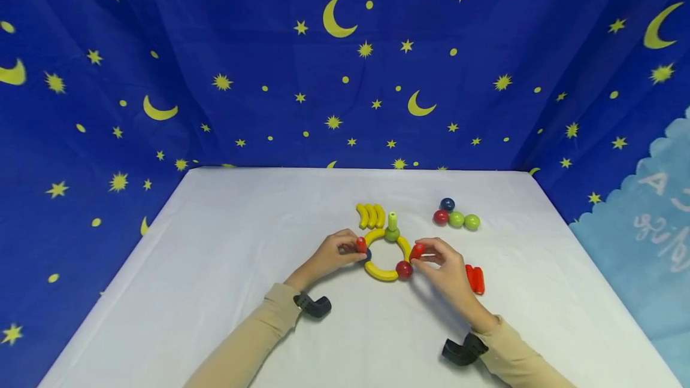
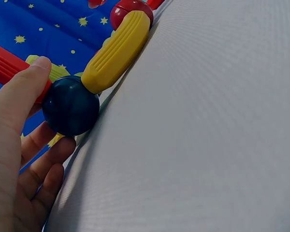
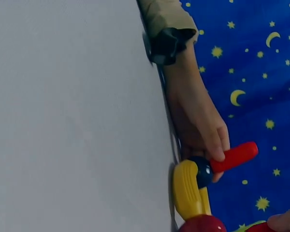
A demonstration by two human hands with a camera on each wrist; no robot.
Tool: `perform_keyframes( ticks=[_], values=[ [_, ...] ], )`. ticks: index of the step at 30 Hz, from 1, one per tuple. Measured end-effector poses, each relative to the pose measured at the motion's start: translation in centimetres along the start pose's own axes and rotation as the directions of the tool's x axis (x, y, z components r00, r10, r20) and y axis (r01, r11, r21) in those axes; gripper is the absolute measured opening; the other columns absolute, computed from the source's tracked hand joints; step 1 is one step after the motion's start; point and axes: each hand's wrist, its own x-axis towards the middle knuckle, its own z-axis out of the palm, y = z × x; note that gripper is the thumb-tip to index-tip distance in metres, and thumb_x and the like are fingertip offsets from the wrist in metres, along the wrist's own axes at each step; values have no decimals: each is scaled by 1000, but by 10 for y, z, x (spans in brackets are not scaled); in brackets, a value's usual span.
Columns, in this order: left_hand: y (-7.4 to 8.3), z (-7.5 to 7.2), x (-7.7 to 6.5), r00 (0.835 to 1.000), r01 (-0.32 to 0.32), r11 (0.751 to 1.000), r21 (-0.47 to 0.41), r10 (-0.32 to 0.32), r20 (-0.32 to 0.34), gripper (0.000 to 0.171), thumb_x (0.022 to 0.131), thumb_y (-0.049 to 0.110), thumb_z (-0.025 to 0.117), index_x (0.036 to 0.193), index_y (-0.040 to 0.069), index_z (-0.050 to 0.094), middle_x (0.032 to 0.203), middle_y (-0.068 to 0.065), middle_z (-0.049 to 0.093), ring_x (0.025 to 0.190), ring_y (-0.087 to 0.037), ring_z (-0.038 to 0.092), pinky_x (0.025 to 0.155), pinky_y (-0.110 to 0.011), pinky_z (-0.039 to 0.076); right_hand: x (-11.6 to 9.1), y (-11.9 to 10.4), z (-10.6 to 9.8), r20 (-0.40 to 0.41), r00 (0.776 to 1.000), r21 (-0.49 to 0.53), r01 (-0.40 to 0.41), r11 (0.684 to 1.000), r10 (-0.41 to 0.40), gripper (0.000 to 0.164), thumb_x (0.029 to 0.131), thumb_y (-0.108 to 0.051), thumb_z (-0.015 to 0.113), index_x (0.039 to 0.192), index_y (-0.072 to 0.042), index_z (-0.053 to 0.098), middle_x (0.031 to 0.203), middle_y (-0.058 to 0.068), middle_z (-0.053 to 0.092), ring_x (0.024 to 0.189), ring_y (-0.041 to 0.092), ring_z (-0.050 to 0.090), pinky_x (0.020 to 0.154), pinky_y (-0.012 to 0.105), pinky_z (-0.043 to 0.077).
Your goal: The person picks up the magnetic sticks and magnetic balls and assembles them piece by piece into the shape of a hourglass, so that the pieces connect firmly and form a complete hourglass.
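One upright, red plastic-looking rod (image 1: pixel 362 244) is pinched in the left hand (image 1: pixel 329 254), meeting the glossy dark-blue ball (image 2: pixel 71 105) just right of the fingers. Onward, a curved yellow bar (image 1: pixel 381 272) leads to a glossy red ball (image 1: pixel 404 270), just left of the right hand (image 1: pixel 446 268), which pinches a second red rod (image 1: pixel 417 251), tilted. I'd straighten that before pressing, bracing the ball.

The head view is bright, with soft shadows on the table (image 1: pixel 226 226); both wrist views look dimmer
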Motion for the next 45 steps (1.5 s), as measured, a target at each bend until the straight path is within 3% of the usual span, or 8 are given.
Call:
perform_keyframes(
  ticks=[10, 14, 18, 24, 29, 35, 40, 45],
  values=[
    [-3, 0, 2, 1000, 7, 1000, 16, -7, 9, 16, 83, 10, 72, 95, 0, 70, 95, -13, 64, 83, -17, 58, 73, -21, 50, -6, -27, 12, 49, 998, -35, 47, 998, -45, 25, 73, 14, 72, 95, 10, 63, 86, 18, 65, 84, 3, 64, 71, 35, 58],
    [-20, 3, 5, 1000, 23, 999, 26, -24, 5, 18, 83, 12, 72, 97, 0, 70, 98, -13, 64, 83, -13, 57, 73, -20, 50, -7, -25, 14, 50, 995, -66, 89, 994, -86, 24, 71, 15, 72, 93, 10, 63, 84, 18, 65, 80, 5, 64, 69, 39, 58],
    [-34, 7, 7, 1000, 18, 999, 31, -17, -9, 19, 84, 15, 72, 99, 3, 71, 98, -11, 64, 83, -10, 56, 73, -19, 49, -9, -28, 15, 64, 993, -115, 105, 988, -98, 24, 71, 14, 72, 93, 7, 64, 82, 15, 65, 77, 13, 64, 68, 37, 58],
    [-36, 7, 7, 1000, -8, 1000, 10, 9, -17, 18, 85, 18, 71, 98, 6, 71, 96, -8, 63, 83, -5, 55, 74, -18, 49, -10, -30, 17, 85, 991, -146, 111, 983, -99, 26, 70, 14, 73, 94, 9, 64, 82, 13, 64, 75, 13, 63, 68, 35, 58],
    [-33, 8, 6, 1000, -3, 1000, 19, 3, -14, 17, 85, 17, 71, 98, 6, 70, 97, -7, 63, 85, -5, 56, 75, -18, 49, -7, -11, 11, 96, 988, -142, 130, 981, -117, 27, 74, 7, 74, 100, 4, 65, 88, 11, 65, 81, 9, 62, 73, 27, 56],
    [-34, 8, 7, 1000, -9, 1000, 21, 9, -17, 16, 85, 14, 71, 98, 4, 70, 98, -8, 64, 87, -7, 58, 78, -19, 51, 20, 13, -18, -67, 980, -137, 180, 974, -190, 17, 83, 6, 66, 99, 3, 67, 95, 19, 66, 88, 3, 59, 79, 10, 47],
    [-33, 8, 7, 1000, 2, 1000, 0, -2, -15, 19, 84, 15, 72, 99, 3, 70, 100, -10, 64, 91, -18, 60, 79, -21, 51, 47, 31, -53, -240, 965, -243, 42, 969, -102, 16, 85, 4, 64, 101, 8, 66, 96, 21, 65, 88, -4, 54, 77, 6, 44],
    [-33, 9, 6, 1000, 30, 1000, 8, -30, -3, 19, 85, 17, 71, 100, 6, 70, 100, -7, 64, 91, -17, 60, 79, -19, 49, 60, 56, -82, -241, 969, -392, -145, 908, 51, 28, 85, 2, 62, 113, 7, 63, 114, 25, 61, 107, 27, 56, 88, 33, 47]
  ],
)
